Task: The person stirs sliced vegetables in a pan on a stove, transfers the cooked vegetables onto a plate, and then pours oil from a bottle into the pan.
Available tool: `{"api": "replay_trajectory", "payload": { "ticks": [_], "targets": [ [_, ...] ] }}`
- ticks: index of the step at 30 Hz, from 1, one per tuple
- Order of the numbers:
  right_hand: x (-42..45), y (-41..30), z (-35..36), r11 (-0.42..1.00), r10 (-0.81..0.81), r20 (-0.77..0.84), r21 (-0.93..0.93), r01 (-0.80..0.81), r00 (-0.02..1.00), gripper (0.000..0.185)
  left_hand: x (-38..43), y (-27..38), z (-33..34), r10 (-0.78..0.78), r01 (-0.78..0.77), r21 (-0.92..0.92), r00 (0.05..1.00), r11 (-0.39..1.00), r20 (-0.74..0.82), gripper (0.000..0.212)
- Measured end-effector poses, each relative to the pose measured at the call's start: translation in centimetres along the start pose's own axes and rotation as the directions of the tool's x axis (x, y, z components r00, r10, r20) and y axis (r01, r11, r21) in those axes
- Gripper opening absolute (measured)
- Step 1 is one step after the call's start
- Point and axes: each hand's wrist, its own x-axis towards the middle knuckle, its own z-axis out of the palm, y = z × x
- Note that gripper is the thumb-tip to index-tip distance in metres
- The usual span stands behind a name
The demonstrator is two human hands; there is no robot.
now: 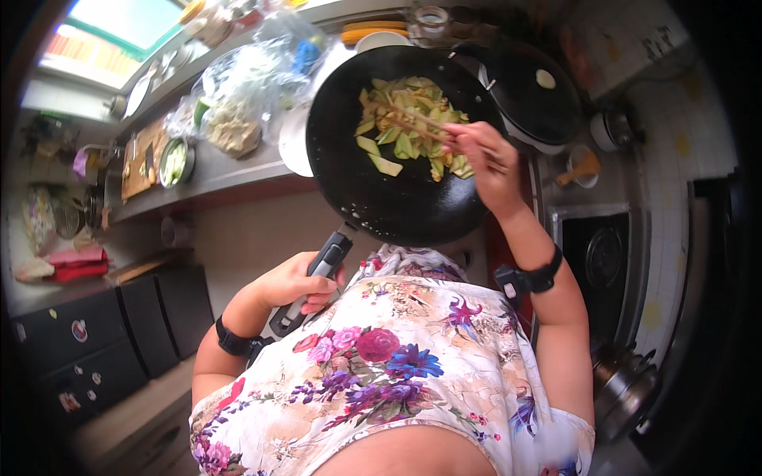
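Observation:
My left hand point(303, 282) is closed around the black and grey handle point(330, 256) of a large black wok point(393, 208), which is held up in front of my body. My right hand point(485, 157) grips a pair of wooden chopsticks point(419, 122), their tips among the food in the wok. Sliced green vegetable pieces point(405, 143) mixed with yellow bits lie in its far part. White specks dot the wok's near wall. Part of a white round dish point(294, 143) shows beside the wok on the left.
A lidded black pan point(536, 95) stands beyond the wok at right. Along the left counter are plastic bags point(238, 77), a bowl of cut green vegetable point(175, 162) and a wooden cutting board point(140, 157). At right are a gas burner point(604, 253) and a metal pot point(625, 387).

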Motion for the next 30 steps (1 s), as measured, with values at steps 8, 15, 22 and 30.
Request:
{"api": "replay_trajectory", "payload": {
  "ticks": [8, 15, 22, 30],
  "targets": [
    [1.2, 3.0, 0.7, 0.999, 0.03, 0.186, -0.038, -0.024, 0.982, 0.016, -0.7, -4.0, 1.1, 0.083, -0.125, -0.174, 0.969, 0.977, -0.232, 0.014],
    [0.5, 4.2, 4.6, 0.972, 0.09, 0.591, 0.125, -0.201, 0.802, 0.018, -0.4, -6.5, 1.3, 0.145, -0.268, -0.245, 0.893, 0.932, -0.426, 0.015],
    [1.8, 6.4, 4.3, 0.916, 0.225, 0.624, 0.125, -0.38, 0.748, 0.015, -0.5, -5.6, 2.7, 0.064, -0.283, -0.294, 0.811, 0.913, -0.582, 0.013],
    [0.7, 9.4, 4.7, 0.984, 0.18, 0.561, -0.104, -0.147, 0.808, 0.014, -1.3, -5.7, 2.8, 0.008, -0.248, -0.27, 0.751, 0.93, -0.661, 0.013]
  ]
}}
